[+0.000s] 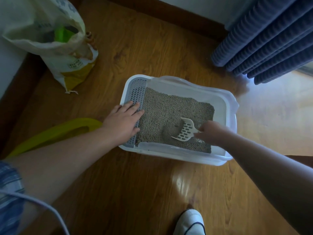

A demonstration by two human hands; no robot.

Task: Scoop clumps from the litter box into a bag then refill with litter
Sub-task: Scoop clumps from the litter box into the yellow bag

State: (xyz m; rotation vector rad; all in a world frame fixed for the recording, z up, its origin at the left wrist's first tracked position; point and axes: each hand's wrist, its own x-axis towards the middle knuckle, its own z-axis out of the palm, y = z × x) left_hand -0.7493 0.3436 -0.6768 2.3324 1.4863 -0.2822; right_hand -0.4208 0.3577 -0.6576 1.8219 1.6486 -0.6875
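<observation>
While pressing flat on the grey grid (138, 95) at the left side of the white litter box (221, 119), with left hand (123, 122) fingers straight and close together, grips the scoop (184, 131) by its handle with the curled, blurry right hand (211, 133). Tilts the scoop low over a dug dip in the grey litter (169, 106), near the box's front right. Sits on a brown wood floor (135, 184), well apart from an open sack (67, 53).

We see a wooden floor (135, 192) bearing the litter box (169, 157), an open litter sack (67, 65), and perhaps a yellow lid (50, 134).
</observation>
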